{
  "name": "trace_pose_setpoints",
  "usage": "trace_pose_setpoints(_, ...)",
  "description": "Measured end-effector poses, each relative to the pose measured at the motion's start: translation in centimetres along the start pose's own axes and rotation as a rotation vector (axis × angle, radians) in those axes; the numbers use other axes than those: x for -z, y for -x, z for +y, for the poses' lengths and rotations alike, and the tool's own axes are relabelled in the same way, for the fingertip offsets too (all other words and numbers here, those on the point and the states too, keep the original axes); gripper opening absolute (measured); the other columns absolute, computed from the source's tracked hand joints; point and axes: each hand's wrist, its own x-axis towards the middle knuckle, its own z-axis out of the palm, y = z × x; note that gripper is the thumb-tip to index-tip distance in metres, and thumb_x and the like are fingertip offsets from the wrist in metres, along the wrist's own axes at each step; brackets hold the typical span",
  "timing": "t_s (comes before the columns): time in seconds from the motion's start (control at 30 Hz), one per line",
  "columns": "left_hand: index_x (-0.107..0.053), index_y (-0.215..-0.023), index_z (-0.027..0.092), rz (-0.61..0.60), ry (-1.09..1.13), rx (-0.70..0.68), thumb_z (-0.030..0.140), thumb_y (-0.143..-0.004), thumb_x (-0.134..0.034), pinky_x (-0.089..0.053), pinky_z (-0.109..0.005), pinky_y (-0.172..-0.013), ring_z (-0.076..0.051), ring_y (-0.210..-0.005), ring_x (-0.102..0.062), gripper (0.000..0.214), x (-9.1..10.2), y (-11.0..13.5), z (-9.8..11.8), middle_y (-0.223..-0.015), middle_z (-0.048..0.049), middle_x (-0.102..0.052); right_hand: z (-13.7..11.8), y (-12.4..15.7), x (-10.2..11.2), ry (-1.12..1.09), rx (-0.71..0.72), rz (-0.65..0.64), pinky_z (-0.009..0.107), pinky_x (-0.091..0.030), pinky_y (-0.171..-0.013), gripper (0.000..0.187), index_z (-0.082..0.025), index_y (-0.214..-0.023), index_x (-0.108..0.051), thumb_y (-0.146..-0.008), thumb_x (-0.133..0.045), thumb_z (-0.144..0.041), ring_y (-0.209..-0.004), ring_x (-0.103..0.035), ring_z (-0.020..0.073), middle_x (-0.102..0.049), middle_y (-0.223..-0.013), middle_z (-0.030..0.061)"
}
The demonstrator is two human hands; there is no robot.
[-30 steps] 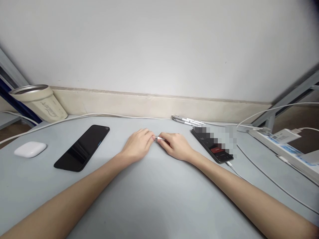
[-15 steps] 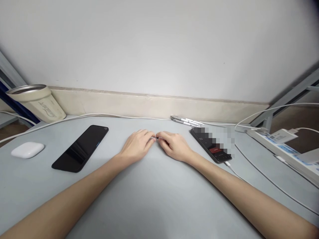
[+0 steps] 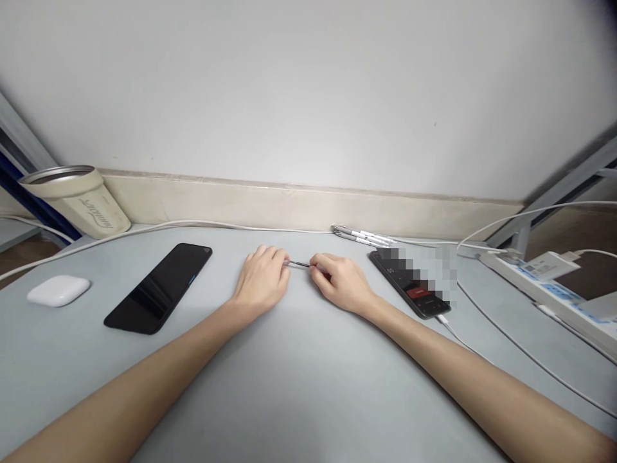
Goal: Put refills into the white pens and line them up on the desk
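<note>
left hand [image 3: 263, 280]: fingertips pinching one end of a thin metal rod [image 3: 297, 264]
right hand [image 3: 340, 281]: fingertips pinching its other end
rod place: centre of frame, between both hands
nearby: black phone [image 3: 159, 289], left of the hands

Hands no longer meet: L hand [image 3: 260, 280] has drawn back to the left & R hand [image 3: 340, 283] sits slightly further right, leaving a gap btwn them. A thin metal rod [image 3: 297, 263] now spans that gap, pinched at each end & far more visible than before. The white bit seen btwn the fingers 1 s ago no longer shows. L fingers [image 3: 274, 255] are more curled vs. earlier, w/ knuckles higher.
</note>
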Motion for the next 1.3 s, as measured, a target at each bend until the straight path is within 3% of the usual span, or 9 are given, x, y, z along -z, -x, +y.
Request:
trace_pose_setpoints(0.27, -0.054, -0.086, 0.021, 0.030, 0.174, 0.126, 0.023, -0.086, -0.041, -0.041, -0.034, -0.075, -0.021, -0.089, -0.054, 0.014, 0.19, -0.20, -0.37, -0.092, -0.0028, -0.064, -0.01, 0.02, -0.07, -0.012, -0.009, 0.015, 0.024, -0.029, -0.057, 0.016, -0.023, -0.086, -0.056, -0.090, -0.040, -0.025, -0.062, -0.051, 0.0129, -0.063, -0.078, -0.0002)
trace_pose_setpoints(0.47, -0.056, -0.083, 0.021, 0.048, 0.250, 0.062, 0.031, -0.090, -0.040, -0.041, -0.031, -0.072, -0.019, -0.084, -0.054, 0.020, 0.00, -0.26, -0.61, -0.086, -0.0021, -0.063, 0.03, 0.02, -0.01, -0.005, 0.000, 0.007, 0.024, -0.029, -0.057, 0.015, -0.023, -0.089, -0.056, -0.090, -0.042, -0.025, -0.061, -0.052, 0.0126, -0.064, -0.080, -0.0001)
trace_pose_setpoints(0.8, -0.057, -0.086, 0.022, -0.002, 0.345, 0.010, 0.027, -0.088, -0.040, -0.044, -0.029, -0.073, -0.016, -0.081, -0.056, 0.018, 0.61, -0.11, -0.58, -0.090, -0.0011, -0.063, 0.41, -0.05, 0.05, -0.016, 0.094, -0.086, 0.024, -0.037, -0.068, 0.026, -0.025, -0.112, -0.057, -0.097, -0.037, -0.031, -0.083, -0.062, 0.0155, -0.067, -0.101, 0.0038)
trace_pose_setpoints(1.03, -0.059, -0.083, 0.022, -0.054, 0.332, -0.013, 0.031, -0.089, -0.039, -0.042, -0.029, -0.069, -0.018, -0.079, -0.055, 0.023, 0.45, -0.25, -0.42, -0.081, -0.0013, -0.062, 0.59, -0.02, -0.02, -0.002, 0.098, -0.087, 0.024, -0.036, -0.065, 0.026, -0.025, -0.105, -0.060, -0.097, -0.037, -0.033, -0.080, -0.061, 0.0150, -0.067, -0.093, 0.0028)
trace_pose_setpoints(1.13, -0.059, -0.084, 0.022, -0.029, 0.414, 0.062, 0.032, -0.089, -0.038, -0.041, -0.026, -0.067, -0.015, -0.073, -0.054, 0.023, 0.52, -0.36, -0.55, -0.083, 0.0003, -0.064, 0.65, -0.05, -0.08, -0.036, 0.067, -0.046, 0.024, -0.036, -0.066, 0.025, -0.024, -0.102, -0.060, -0.097, -0.036, -0.031, -0.077, -0.060, 0.0149, -0.067, -0.092, 0.0028)
trace_pose_setpoints(1.3, -0.057, -0.084, 0.021, 0.017, 0.484, 0.253, 0.038, -0.088, -0.040, -0.037, -0.024, -0.055, -0.012, -0.055, -0.044, 0.025, 0.68, -0.35, -0.97, -0.066, 0.0034, -0.056, 0.84, -0.22, -0.10, -0.123, -0.038, 0.075, 0.025, -0.037, -0.066, 0.024, -0.022, -0.100, -0.058, -0.096, -0.035, -0.029, -0.074, -0.058, 0.0157, -0.066, -0.087, 0.0034)
